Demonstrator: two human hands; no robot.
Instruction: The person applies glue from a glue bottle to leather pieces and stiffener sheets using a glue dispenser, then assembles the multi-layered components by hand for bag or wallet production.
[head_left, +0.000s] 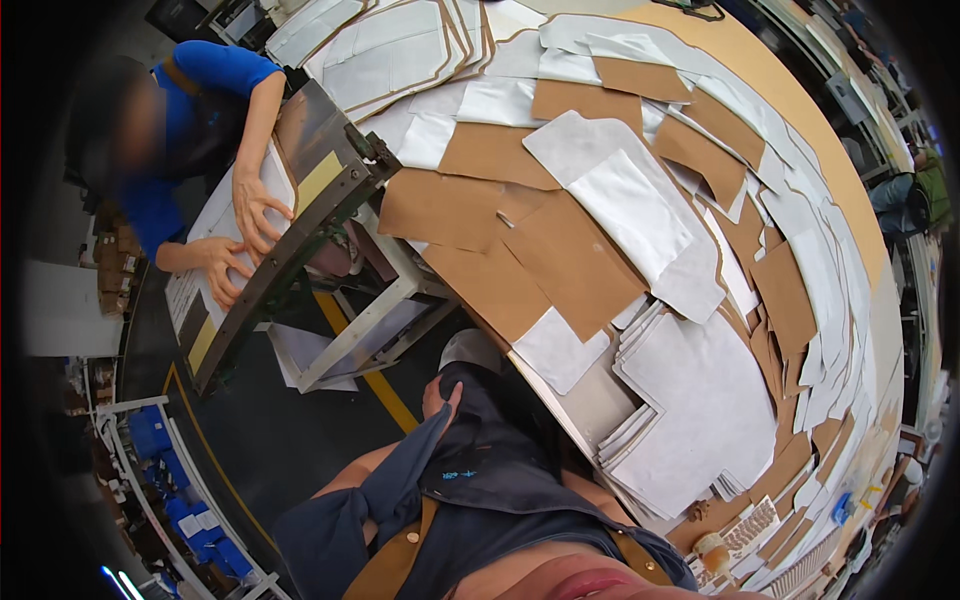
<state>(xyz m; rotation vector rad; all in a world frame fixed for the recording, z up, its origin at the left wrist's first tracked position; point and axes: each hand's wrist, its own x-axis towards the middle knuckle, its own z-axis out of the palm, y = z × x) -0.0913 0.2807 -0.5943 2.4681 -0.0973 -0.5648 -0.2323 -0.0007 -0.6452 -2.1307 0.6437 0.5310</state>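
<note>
Dark apron [500,475] first, since that's what my left hand [437,402] is up against: it hangs down my front, beside the table [800,110]. Can't tell if the fingers are pinching the cloth, they're partly tucked out of sight. My guess is the hand's just parked there to hold the front close. Left arm's bent, elbow kicked out toward 9 o'clock, hand angled up at about 11. Right hand? Out of view, so no clue what it's doing; only some bare forearm [597,496] shows around 3.

At 2 o'clock sits a stack of white notched pieces [700,410], roughly lined up, probably so they lift off easily. Brown sheets [590,250] overlap at 1, likely to fit more in. Around 10:30, a co-worker [215,75] in blue has both hands, fingers spread, on a white panel [215,215], I'd say so it doesn't slide.
</note>
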